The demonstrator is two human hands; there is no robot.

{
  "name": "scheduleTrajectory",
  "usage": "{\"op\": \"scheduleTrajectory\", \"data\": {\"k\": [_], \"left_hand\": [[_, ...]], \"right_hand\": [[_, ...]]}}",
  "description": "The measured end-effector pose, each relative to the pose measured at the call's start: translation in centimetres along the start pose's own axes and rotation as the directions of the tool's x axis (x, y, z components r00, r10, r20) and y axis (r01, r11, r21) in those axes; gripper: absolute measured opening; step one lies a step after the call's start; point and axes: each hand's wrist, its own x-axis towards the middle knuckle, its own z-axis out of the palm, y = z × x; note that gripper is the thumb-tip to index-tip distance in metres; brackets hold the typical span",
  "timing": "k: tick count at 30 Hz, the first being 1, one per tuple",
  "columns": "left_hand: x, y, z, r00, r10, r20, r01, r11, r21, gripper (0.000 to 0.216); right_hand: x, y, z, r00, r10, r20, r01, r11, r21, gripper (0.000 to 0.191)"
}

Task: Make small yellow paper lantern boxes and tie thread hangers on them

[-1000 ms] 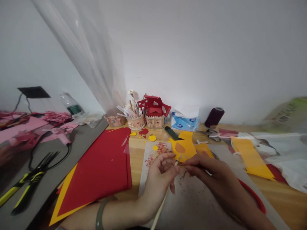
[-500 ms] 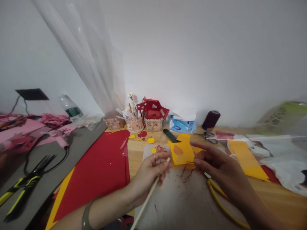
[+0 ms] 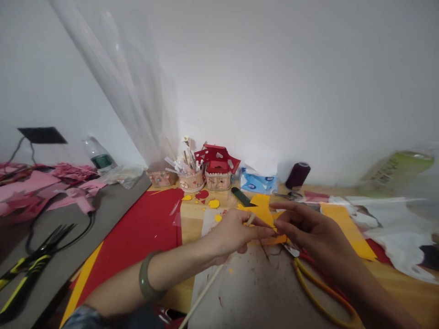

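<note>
Left of the scissors (image 3: 299,274), my left hand (image 3: 233,233) has the pale stick (image 3: 206,292) tight, so that bit's done, but its tip looks bare, and from here I can't tell if my half-curled right hand (image 3: 310,228), near them, pinches anything.

The stick (image 3: 201,296) looks like smooth matt wood — the worktop (image 3: 403,290) grained wood — while the red paper (image 3: 144,233) is matt, the clear plastic sheet (image 3: 118,59) glossy.

A smooth, rounded grey-green bangle (image 3: 145,279) circles the left forearm (image 3: 181,266) toward seven o'clock; in the same direction shows a blurred, mottled blue-grey sleeve (image 3: 85,318).
</note>
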Motion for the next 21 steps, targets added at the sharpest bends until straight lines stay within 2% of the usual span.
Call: {"op": "scheduleTrajectory", "data": {"k": [2,7,9,12,14,16,18,19,21], "left_hand": [[0.3,0.0,-0.1,1.0,-0.02,0.002,0.02,1.0,-0.011,0.014],[0.9,-0.3,-1.0,0.995,-0.074,0.067,0.08,0.992,-0.095,0.019],[1.2,-0.5,-1.2,0.992,-0.078,0.098,0.091,0.987,-0.133,0.022],[1.6,-0.8,-1.4,0.99,-0.085,0.11,0.103,0.981,-0.163,0.022],[1.8,-0.9,-1.3,0.99,-0.086,0.108,0.103,0.981,-0.164,0.021],[1.8,-0.8,-1.1,0.991,-0.082,0.105,0.098,0.984,-0.152,0.019],[1.8,-0.6,-0.8,0.992,-0.077,0.098,0.09,0.986,-0.138,0.017],[1.7,-0.4,-0.6,0.993,-0.071,0.094,0.083,0.989,-0.125,0.016],[1.6,-0.2,-0.3,0.995,-0.044,0.095,0.053,0.995,-0.087,0.015]], "right_hand": [[-0.1,0.2,-0.5,0.999,-0.006,-0.033,0.006,1.0,-0.016,0.032],[0.1,1.4,-2.1,0.979,-0.01,-0.205,0.011,1.0,0.005,0.029],[0.5,2.1,-3.1,0.977,-0.005,-0.211,-0.001,1.0,-0.027,0.033],[1.0,3.1,-4.6,0.985,0.016,-0.17,-0.04,0.989,-0.14,0.037],[1.1,3.3,-5.2,0.987,0.008,-0.162,-0.054,0.958,-0.283,0.037],[0.8,3.1,-5.2,0.974,-0.058,-0.221,-0.048,0.893,-0.447,0.04],[0.2,2.4,-4.5,0.956,-0.119,-0.267,-0.036,0.857,-0.514,0.044],[-0.1,2.0,-4.0,0.966,-0.099,-0.237,-0.029,0.873,-0.487,0.047],[-0.7,1.3,-2.8,0.998,0.025,-0.059,-0.044,0.936,-0.348,0.05]]}}
